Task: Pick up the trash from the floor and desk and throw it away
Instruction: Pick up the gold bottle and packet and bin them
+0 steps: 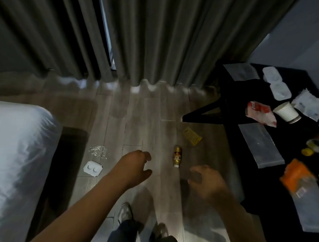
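Observation:
On the wooden floor lie a small gold bottle (177, 156), a yellow wrapper (192, 138), a crumpled clear plastic piece (97, 151) and a white blister tray (92, 168). My left hand (135, 166) hovers over the floor left of the bottle, fingers loosely curled, holding nothing. My right hand (206, 182) hangs just below and right of the bottle, also empty with relaxed fingers. The black desk (279, 197) at the right carries a paper cup (287, 112), a red-and-white wrapper (260, 113), clear bags (261, 147) and an orange packet (296, 173).
A bed with white bedding (16, 161) fills the left side. Grey curtains (158, 39) hang along the far wall. A black chair (233, 98) stands beside the desk. My feet (126, 213) are on the floor below my hands.

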`<action>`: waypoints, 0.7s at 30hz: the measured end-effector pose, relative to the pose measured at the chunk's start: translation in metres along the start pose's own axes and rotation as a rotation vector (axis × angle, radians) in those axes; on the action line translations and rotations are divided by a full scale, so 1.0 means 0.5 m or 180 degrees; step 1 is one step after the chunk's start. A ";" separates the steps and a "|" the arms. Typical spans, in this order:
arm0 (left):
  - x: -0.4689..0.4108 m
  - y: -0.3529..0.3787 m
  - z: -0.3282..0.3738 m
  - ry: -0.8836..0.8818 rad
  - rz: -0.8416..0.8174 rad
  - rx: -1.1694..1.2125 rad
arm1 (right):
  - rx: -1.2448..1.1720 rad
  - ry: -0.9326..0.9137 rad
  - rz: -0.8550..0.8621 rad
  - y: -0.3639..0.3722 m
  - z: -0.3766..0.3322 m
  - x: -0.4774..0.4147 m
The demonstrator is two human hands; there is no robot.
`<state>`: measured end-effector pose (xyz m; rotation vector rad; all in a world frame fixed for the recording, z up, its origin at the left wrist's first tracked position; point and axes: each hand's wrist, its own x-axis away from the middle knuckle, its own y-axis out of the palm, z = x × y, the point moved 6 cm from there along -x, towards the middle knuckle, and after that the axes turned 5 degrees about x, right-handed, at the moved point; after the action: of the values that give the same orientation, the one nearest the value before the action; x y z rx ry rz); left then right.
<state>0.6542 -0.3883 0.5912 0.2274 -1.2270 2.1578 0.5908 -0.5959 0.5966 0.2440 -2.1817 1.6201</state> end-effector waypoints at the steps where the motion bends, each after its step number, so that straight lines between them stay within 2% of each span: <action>1: -0.024 0.005 -0.007 -0.0007 -0.0015 0.0016 | 0.0013 -0.0081 0.0118 0.002 0.006 -0.018; 5: -0.134 0.036 -0.034 0.0019 0.0010 0.0041 | -0.0074 -0.0067 0.0061 0.030 0.050 -0.106; 7: -0.201 0.068 -0.059 0.0019 0.0058 0.0079 | -0.0149 0.0123 -0.0030 0.069 0.087 -0.177; 9: -0.274 0.121 -0.101 -0.0031 0.0116 0.0131 | 0.0199 0.0217 -0.0219 0.129 0.127 -0.257; 13: -0.436 0.279 -0.207 -0.0091 0.0074 0.0083 | 0.0566 0.0368 -0.0438 0.279 0.207 -0.431; 16: -0.562 0.408 -0.278 -0.0050 0.0003 -0.0012 | 0.0359 0.0503 -0.0461 0.409 0.277 -0.555; 21: -0.761 0.597 -0.379 0.0140 0.0029 -0.0212 | 0.0100 0.0255 -0.0179 0.615 0.397 -0.754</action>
<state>0.8009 -0.5090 0.1077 0.1457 -1.2747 2.1146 0.7711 -0.7267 0.1208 0.2432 -2.0728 1.6065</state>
